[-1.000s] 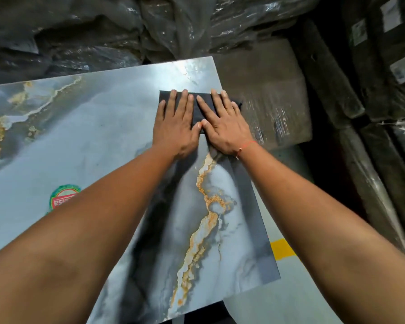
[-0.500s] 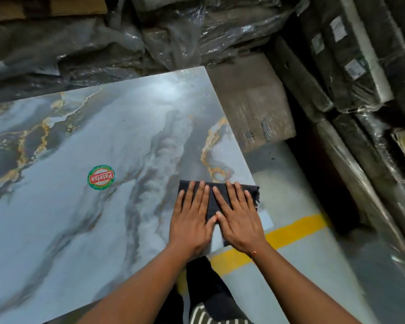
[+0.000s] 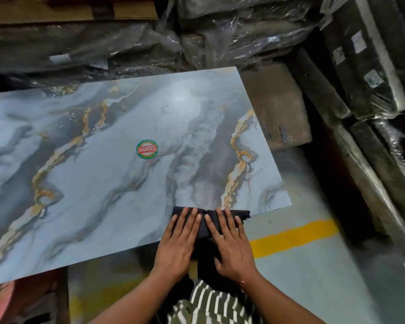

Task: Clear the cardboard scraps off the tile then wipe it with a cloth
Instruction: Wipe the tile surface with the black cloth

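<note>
A large glossy tile [image 3: 98,174] with blue-grey marbling and gold veins lies flat, a round red and green sticker [image 3: 147,149] near its middle. A folded dark cloth [image 3: 207,224] sits at the tile's near edge, close to the near right corner. My left hand [image 3: 178,244] and my right hand [image 3: 229,246] both press flat on the cloth, side by side, fingers spread and pointing away from me. The heels of both hands hang past the tile's edge. I see no cardboard scraps on the tile.
Plastic-wrapped bundles [image 3: 232,31] crowd the far side and the right. A brown cardboard box [image 3: 276,106] butts against the tile's right edge. The grey floor with a yellow stripe [image 3: 295,237] lies right of my hands. My striped clothing [image 3: 211,302] shows below.
Both hands have dragged the cloth toward me, from the tile's far right corner down its right side to the near edge.
</note>
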A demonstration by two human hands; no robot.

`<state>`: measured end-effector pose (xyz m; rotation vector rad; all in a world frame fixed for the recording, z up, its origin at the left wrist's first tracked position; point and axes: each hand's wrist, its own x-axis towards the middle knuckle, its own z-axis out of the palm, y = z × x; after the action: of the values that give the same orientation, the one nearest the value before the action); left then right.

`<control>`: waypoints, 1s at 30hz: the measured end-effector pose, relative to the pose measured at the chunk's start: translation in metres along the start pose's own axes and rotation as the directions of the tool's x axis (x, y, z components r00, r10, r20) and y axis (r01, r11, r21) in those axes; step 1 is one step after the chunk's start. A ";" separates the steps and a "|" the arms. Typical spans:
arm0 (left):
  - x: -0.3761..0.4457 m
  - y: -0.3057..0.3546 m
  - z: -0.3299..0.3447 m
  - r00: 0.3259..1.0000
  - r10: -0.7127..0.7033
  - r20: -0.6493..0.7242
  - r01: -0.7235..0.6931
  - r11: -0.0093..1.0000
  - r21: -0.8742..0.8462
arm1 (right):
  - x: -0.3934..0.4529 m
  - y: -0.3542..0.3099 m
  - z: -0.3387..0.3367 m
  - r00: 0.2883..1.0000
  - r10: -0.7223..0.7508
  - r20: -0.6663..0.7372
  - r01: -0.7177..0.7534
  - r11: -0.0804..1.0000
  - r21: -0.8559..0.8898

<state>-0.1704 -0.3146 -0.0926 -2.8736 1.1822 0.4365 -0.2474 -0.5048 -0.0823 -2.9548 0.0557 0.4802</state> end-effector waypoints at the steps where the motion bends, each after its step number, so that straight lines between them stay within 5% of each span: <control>1: -0.001 -0.005 0.002 1.000 -0.004 -0.016 0.005 1.000 0.030 | 0.003 -0.003 0.002 1.000 0.001 0.011 -0.001 1.000 -0.018; 13: 0.001 -0.044 -0.004 0.992 -0.123 0.007 0.123 0.992 -0.029 | 0.058 -0.030 -0.001 0.996 -0.060 -0.059 0.051 0.987 -0.152; 22: -0.016 -0.058 -0.001 0.966 -0.258 0.035 0.258 0.966 0.000 | 0.067 -0.050 -0.020 0.971 -0.240 -0.002 0.240 0.970 -0.044; 30: -0.015 -0.073 -0.009 0.978 -0.207 0.035 0.207 0.978 -0.001 | 0.080 -0.045 -0.006 0.948 -0.317 -0.040 0.308 0.940 -0.150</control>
<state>-0.1279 -0.2533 -0.0871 -2.9372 0.8654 0.4805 -0.1671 -0.4624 -0.0953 -3.0324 -0.4534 0.3579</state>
